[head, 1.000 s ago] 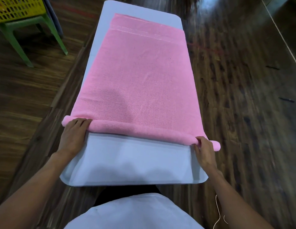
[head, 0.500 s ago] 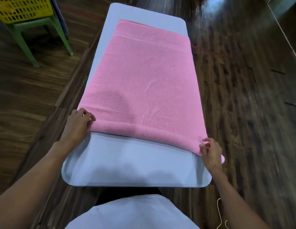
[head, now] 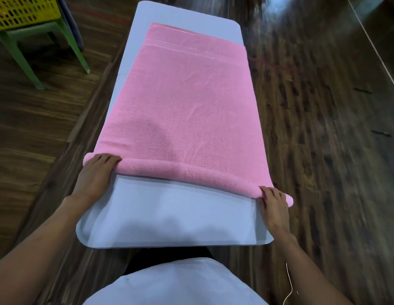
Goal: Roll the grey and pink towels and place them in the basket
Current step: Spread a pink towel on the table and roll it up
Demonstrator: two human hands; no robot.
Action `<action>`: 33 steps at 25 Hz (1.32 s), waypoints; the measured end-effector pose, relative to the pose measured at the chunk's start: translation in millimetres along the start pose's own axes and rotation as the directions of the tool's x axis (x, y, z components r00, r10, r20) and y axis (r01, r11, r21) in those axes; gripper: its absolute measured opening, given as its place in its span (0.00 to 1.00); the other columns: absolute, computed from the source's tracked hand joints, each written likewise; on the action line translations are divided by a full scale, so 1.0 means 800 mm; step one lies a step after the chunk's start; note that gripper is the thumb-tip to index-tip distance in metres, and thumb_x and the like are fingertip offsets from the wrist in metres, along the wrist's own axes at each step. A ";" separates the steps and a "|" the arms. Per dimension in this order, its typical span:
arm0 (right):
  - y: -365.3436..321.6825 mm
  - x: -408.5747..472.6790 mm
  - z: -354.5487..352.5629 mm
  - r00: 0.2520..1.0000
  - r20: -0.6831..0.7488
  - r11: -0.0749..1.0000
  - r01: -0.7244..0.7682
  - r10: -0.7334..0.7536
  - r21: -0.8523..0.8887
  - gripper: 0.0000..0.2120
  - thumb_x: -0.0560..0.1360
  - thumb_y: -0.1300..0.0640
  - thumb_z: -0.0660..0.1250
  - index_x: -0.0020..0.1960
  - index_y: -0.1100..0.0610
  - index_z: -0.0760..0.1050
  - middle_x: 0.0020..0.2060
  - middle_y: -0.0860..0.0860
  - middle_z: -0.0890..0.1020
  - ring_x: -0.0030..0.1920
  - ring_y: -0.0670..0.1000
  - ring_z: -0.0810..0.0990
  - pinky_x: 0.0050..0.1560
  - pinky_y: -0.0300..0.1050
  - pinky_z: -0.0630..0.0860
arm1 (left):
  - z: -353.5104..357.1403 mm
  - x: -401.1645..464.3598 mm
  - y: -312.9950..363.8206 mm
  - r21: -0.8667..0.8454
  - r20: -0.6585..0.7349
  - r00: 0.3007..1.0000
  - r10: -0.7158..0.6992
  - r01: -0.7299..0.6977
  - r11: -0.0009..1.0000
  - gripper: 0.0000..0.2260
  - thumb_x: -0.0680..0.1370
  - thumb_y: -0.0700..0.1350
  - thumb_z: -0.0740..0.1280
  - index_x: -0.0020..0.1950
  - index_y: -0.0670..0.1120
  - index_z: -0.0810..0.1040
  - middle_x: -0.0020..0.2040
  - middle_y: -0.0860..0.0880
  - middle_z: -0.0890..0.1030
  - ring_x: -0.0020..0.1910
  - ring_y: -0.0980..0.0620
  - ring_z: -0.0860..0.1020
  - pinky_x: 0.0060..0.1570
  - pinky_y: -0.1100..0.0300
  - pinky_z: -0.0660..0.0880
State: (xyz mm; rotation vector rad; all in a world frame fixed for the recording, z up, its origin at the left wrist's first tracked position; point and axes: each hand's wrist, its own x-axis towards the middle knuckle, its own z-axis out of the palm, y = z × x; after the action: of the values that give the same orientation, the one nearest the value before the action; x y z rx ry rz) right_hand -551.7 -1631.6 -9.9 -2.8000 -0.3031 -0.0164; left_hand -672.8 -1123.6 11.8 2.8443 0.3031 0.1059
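A pink towel [head: 187, 102] lies flat along a pale table [head: 169, 216], its near end rolled into a narrow tube. The left hand [head: 97, 172] presses the roll's left end; the right hand [head: 274, 205] rests on its right end, at the table's right edge. A yellow basket [head: 22, 12] sits on a green stool [head: 70, 42] far left.

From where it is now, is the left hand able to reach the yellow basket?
Probably not: the left hand rests on the pink towel roll, and the yellow basket sits far off on a green stool.
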 end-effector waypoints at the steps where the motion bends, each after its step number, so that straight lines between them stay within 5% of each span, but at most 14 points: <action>1: -0.001 -0.001 -0.003 1.000 0.016 1.000 0.000 0.000 -0.008 0.13 0.78 0.61 0.64 0.62 0.59 0.77 0.59 0.56 0.80 0.57 0.59 0.77 0.60 0.57 0.75 | -0.004 -0.004 -0.004 -0.005 0.017 1.000 0.002 -0.001 1.000 0.22 0.68 0.27 0.66 0.60 0.40 0.78 0.56 0.40 0.80 0.56 0.36 0.76 0.53 0.42 0.74; 7: 0.029 0.023 -0.026 0.935 0.353 0.998 0.021 -0.041 0.059 0.15 0.80 0.64 0.60 0.65 0.55 0.75 0.61 0.52 0.79 0.58 0.55 0.77 0.63 0.53 0.74 | -0.011 0.014 -0.029 -0.046 0.305 0.952 0.014 0.000 0.999 0.19 0.69 0.31 0.67 0.58 0.43 0.81 0.53 0.42 0.82 0.53 0.39 0.77 0.53 0.47 0.74; 11: 0.001 0.028 -0.014 0.978 0.034 0.968 -0.208 0.205 0.138 0.09 0.78 0.63 0.65 0.57 0.57 0.78 0.58 0.56 0.78 0.54 0.54 0.76 0.57 0.54 0.78 | -0.010 0.035 -0.012 -0.083 0.024 0.997 -0.072 0.074 0.994 0.09 0.71 0.34 0.71 0.50 0.43 0.82 0.47 0.41 0.79 0.47 0.37 0.75 0.44 0.46 0.73; 14: -0.012 -0.004 0.001 0.985 -0.144 0.989 -0.109 0.094 -0.099 0.09 0.77 0.59 0.67 0.56 0.56 0.80 0.56 0.56 0.80 0.55 0.59 0.76 0.56 0.59 0.76 | 0.004 -0.005 0.003 -0.030 -0.140 0.990 0.036 -0.040 0.999 0.11 0.77 0.43 0.63 0.54 0.41 0.81 0.50 0.41 0.78 0.49 0.38 0.74 0.46 0.43 0.73; 18: -0.007 -0.017 0.007 0.998 -0.054 0.999 0.008 -0.010 -0.050 0.20 0.73 0.55 0.72 0.63 0.58 0.75 0.62 0.55 0.78 0.61 0.58 0.75 0.62 0.59 0.75 | 0.017 -0.032 0.005 0.016 -0.086 0.995 0.046 -0.044 0.999 0.20 0.75 0.40 0.67 0.67 0.38 0.72 0.63 0.39 0.74 0.61 0.37 0.72 0.58 0.40 0.72; 23: -0.014 0.004 -0.003 0.991 0.052 0.979 -0.133 0.126 0.153 0.17 0.79 0.54 0.59 0.64 0.62 0.74 0.60 0.59 0.78 0.59 0.61 0.76 0.64 0.61 0.74 | 0.010 0.000 0.011 -0.033 -0.021 0.999 -0.027 0.026 0.999 0.17 0.74 0.33 0.63 0.63 0.40 0.76 0.59 0.39 0.78 0.59 0.37 0.74 0.58 0.41 0.72; 27: 0.013 0.006 -0.017 0.973 0.210 0.996 0.093 -0.095 0.020 0.14 0.81 0.61 0.58 0.65 0.59 0.73 0.62 0.56 0.78 0.59 0.56 0.76 0.66 0.56 0.72 | -0.007 0.007 -0.023 0.026 0.248 0.969 0.012 -0.019 0.999 0.21 0.70 0.30 0.65 0.62 0.42 0.78 0.56 0.41 0.80 0.55 0.39 0.76 0.55 0.47 0.72; 29: 0.019 0.018 -0.020 0.967 0.247 0.993 0.026 -0.053 0.114 0.14 0.82 0.61 0.57 0.66 0.57 0.73 0.62 0.54 0.78 0.59 0.53 0.76 0.65 0.52 0.73 | -0.010 0.028 -0.023 -0.019 0.392 0.920 -0.014 0.023 1.000 0.19 0.72 0.32 0.64 0.62 0.42 0.78 0.56 0.42 0.80 0.56 0.40 0.76 0.55 0.51 0.70; 31: 0.011 0.028 -0.016 0.981 0.149 0.966 -0.152 0.122 0.210 0.11 0.80 0.61 0.62 0.62 0.58 0.74 0.61 0.56 0.77 0.56 0.51 0.76 0.60 0.48 0.75 | -0.013 0.047 -0.015 -0.155 0.332 0.942 -0.045 0.102 0.983 0.16 0.73 0.31 0.65 0.59 0.40 0.79 0.56 0.40 0.80 0.55 0.38 0.77 0.55 0.52 0.70; 33: -0.005 0.029 -0.011 0.970 -0.036 0.961 -0.233 0.241 0.152 0.07 0.77 0.61 0.67 0.55 0.58 0.79 0.57 0.57 0.78 0.53 0.53 0.76 0.56 0.52 0.78 | -0.014 0.048 -0.008 -0.154 0.072 0.995 -0.064 0.074 0.985 0.11 0.72 0.32 0.70 0.52 0.42 0.82 0.50 0.39 0.80 0.49 0.35 0.77 0.48 0.47 0.73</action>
State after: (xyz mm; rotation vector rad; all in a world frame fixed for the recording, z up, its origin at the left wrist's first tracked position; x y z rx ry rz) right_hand -529.7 -1626.0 0.5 -2.6652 0.0450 -0.0145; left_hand -637.3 -1106.7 22.2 2.6727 0.3619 0.0187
